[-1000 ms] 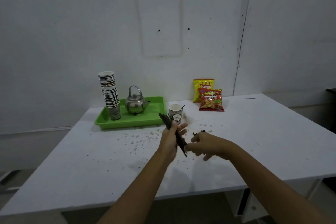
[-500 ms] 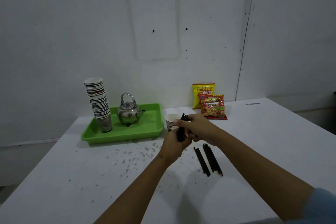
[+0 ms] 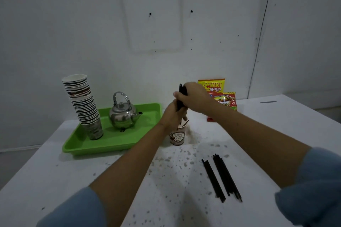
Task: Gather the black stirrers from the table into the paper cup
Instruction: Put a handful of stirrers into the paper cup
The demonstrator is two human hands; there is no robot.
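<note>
A bundle of black stirrers (image 3: 180, 96) stands upright above the printed paper cup (image 3: 177, 136) in the middle of the table. My left hand (image 3: 172, 116) grips the bundle's lower part just over the cup's rim. My right hand (image 3: 191, 96) is closed around its upper part, with the tips poking out above the fingers. The bundle's lower ends are hidden behind my left hand. Several more black stirrers (image 3: 221, 178) lie flat on the table to the front right, in two close groups.
A green tray (image 3: 118, 142) at the left holds a tall stack of paper cups (image 3: 83, 105) and a metal kettle (image 3: 122, 112). Two snack bags (image 3: 219, 94) lean against the wall behind my hands. Dark specks dot the white table (image 3: 276, 131).
Both hands have stayed on the stirrer bundle and now hold it upright right over the cup. The view has tilted and come closer to the table.
</note>
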